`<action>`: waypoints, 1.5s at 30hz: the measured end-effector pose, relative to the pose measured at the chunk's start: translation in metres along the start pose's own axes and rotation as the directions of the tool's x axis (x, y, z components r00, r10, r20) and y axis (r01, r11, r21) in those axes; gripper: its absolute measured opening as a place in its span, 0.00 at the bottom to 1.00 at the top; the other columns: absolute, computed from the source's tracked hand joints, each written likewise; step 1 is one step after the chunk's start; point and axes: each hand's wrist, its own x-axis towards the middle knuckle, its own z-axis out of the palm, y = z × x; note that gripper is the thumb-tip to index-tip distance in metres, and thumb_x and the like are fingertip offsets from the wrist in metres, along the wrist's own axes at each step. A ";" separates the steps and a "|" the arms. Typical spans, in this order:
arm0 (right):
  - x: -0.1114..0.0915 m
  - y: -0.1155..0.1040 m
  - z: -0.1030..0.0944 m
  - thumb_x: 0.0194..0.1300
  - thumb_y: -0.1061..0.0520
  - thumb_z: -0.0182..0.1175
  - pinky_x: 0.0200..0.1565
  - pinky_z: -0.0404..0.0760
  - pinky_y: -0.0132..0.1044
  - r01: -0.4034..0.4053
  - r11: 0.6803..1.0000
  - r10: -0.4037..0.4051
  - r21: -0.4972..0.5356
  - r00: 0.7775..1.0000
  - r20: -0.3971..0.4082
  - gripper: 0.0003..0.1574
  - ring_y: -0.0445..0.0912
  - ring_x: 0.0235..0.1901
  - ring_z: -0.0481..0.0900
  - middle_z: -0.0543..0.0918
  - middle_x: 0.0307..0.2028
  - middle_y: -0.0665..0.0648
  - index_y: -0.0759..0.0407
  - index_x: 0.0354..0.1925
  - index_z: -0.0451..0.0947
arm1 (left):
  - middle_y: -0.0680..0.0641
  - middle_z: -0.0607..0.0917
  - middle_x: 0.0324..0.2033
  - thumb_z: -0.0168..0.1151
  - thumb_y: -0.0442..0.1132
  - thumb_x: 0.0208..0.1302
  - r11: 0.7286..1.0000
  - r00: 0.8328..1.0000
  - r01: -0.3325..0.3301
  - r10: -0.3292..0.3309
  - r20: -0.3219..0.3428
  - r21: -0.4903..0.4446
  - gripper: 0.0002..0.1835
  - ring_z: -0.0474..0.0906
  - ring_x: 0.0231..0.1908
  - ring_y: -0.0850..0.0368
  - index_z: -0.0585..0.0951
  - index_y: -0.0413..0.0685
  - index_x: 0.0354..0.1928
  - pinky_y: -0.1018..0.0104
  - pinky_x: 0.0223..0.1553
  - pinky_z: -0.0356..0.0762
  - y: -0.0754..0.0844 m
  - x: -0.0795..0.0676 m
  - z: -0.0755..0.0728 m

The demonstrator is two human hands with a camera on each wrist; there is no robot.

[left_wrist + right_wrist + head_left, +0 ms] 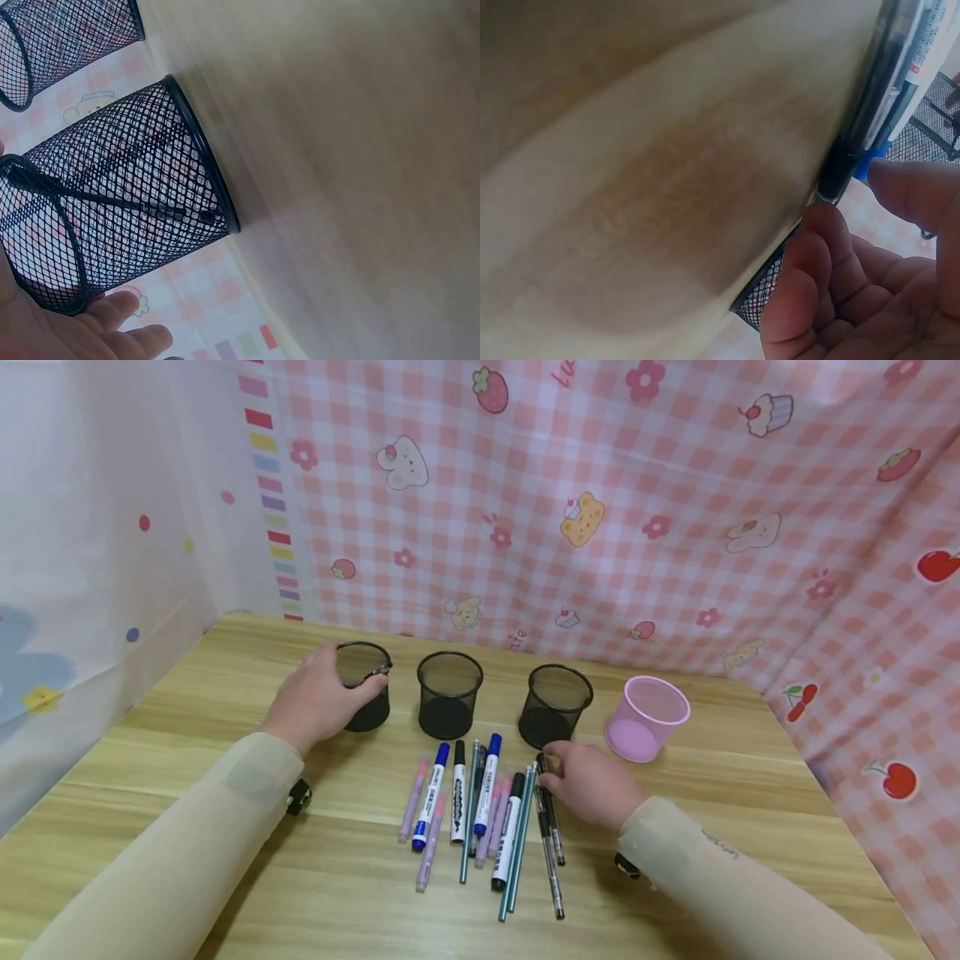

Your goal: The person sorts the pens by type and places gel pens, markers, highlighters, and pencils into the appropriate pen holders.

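My left hand curves round the rim of the leftmost black mesh pen cup, thumb on the near side. A dark pen leans inside this cup, seen through the mesh in the left wrist view. My right hand is low over the table at the top ends of two black pens. In the right wrist view its thumb and forefinger stand apart beside a black pen's end; the forefinger seems to touch it.
Two more black mesh cups and a pink cup stand in a row. Before them lie several blue and black markers, lilac pens and teal pencils. A checked curtain hangs behind the wooden table.
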 end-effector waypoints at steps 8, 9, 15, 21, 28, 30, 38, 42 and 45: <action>0.000 -0.003 0.004 0.72 0.48 0.67 0.54 0.86 0.53 0.038 0.997 -0.042 -0.073 0.998 -0.047 0.30 0.52 0.43 0.88 0.91 0.41 0.59 0.62 0.65 0.79 | 0.27 0.56 0.80 0.46 0.83 0.65 1.000 1.000 -0.002 0.002 0.004 0.006 0.65 0.56 0.77 0.25 0.47 0.36 0.84 0.27 0.74 0.58 0.000 0.000 0.000; 0.000 -0.003 0.004 0.72 0.49 0.68 0.55 0.86 0.54 0.043 0.996 -0.047 -0.079 0.998 -0.047 0.29 0.54 0.45 0.89 0.91 0.42 0.60 0.62 0.65 0.79 | 0.27 0.56 0.80 0.46 0.83 0.65 1.000 1.000 -0.002 0.002 0.005 0.006 0.65 0.56 0.77 0.25 0.47 0.36 0.84 0.27 0.74 0.58 0.000 0.000 0.000; 0.000 -0.002 0.003 0.71 0.50 0.69 0.57 0.85 0.55 0.045 0.995 -0.048 -0.093 0.998 -0.032 0.28 0.57 0.50 0.88 0.90 0.48 0.63 0.63 0.63 0.80 | 0.28 0.56 0.80 0.48 0.80 0.67 1.000 1.000 0.002 -0.002 0.007 0.004 0.63 0.56 0.77 0.24 0.47 0.37 0.84 0.27 0.74 0.58 0.000 0.000 0.001; 0.001 0.001 0.002 0.70 0.52 0.70 0.53 0.86 0.53 0.012 0.996 -0.013 -0.085 1.000 -0.004 0.29 0.52 0.46 0.87 0.90 0.48 0.62 0.62 0.64 0.80 | 0.28 0.56 0.80 0.48 0.81 0.66 1.000 1.000 0.002 -0.002 0.004 0.001 0.64 0.57 0.77 0.24 0.46 0.37 0.84 0.27 0.74 0.59 0.001 -0.002 0.000; -0.002 0.003 -0.001 0.68 0.56 0.69 0.54 0.86 0.54 -0.007 0.998 0.008 -0.055 1.000 0.012 0.30 0.55 0.50 0.88 0.89 0.52 0.64 0.60 0.66 0.78 | 0.27 0.58 0.79 0.49 0.80 0.66 1.000 1.000 -0.007 0.007 -0.006 -0.007 0.63 0.59 0.76 0.24 0.48 0.36 0.84 0.27 0.73 0.61 0.001 -0.002 0.000; -0.003 0.003 -0.002 0.68 0.57 0.69 0.56 0.86 0.55 -0.015 0.999 0.016 -0.049 1.000 0.017 0.31 0.56 0.52 0.87 0.88 0.55 0.64 0.60 0.67 0.77 | 0.27 0.58 0.79 0.50 0.79 0.67 1.000 1.000 -0.006 0.006 -0.006 -0.007 0.62 0.58 0.76 0.24 0.48 0.36 0.84 0.27 0.73 0.61 0.002 -0.002 -0.001; -0.003 0.005 -0.003 0.67 0.58 0.68 0.59 0.85 0.56 -0.013 0.998 0.014 -0.057 0.999 0.031 0.32 0.55 0.53 0.86 0.87 0.58 0.66 0.59 0.68 0.77 | 0.27 0.57 0.79 0.48 0.81 0.66 1.000 1.000 -0.004 0.004 -0.001 -0.001 0.64 0.57 0.76 0.24 0.47 0.35 0.84 0.27 0.74 0.59 0.001 -0.003 -0.001; -0.002 0.005 -0.004 0.67 0.57 0.69 0.58 0.84 0.57 -0.015 0.998 0.018 -0.064 0.999 0.043 0.33 0.55 0.52 0.86 0.87 0.57 0.67 0.62 0.68 0.77 | 0.27 0.57 0.80 0.47 0.83 0.65 1.000 1.000 -0.005 0.005 -0.004 -0.001 0.65 0.57 0.77 0.25 0.47 0.36 0.84 0.28 0.74 0.59 0.001 -0.003 0.000; -0.001 0.006 -0.004 0.66 0.57 0.70 0.58 0.84 0.57 -0.023 0.997 0.027 -0.073 0.998 0.055 0.34 0.55 0.52 0.86 0.87 0.56 0.67 0.64 0.68 0.77 | 0.27 0.57 0.80 0.47 0.83 0.65 1.000 1.000 -0.006 0.006 -0.005 0.001 0.65 0.56 0.77 0.25 0.47 0.36 0.84 0.28 0.74 0.59 0.001 -0.002 0.000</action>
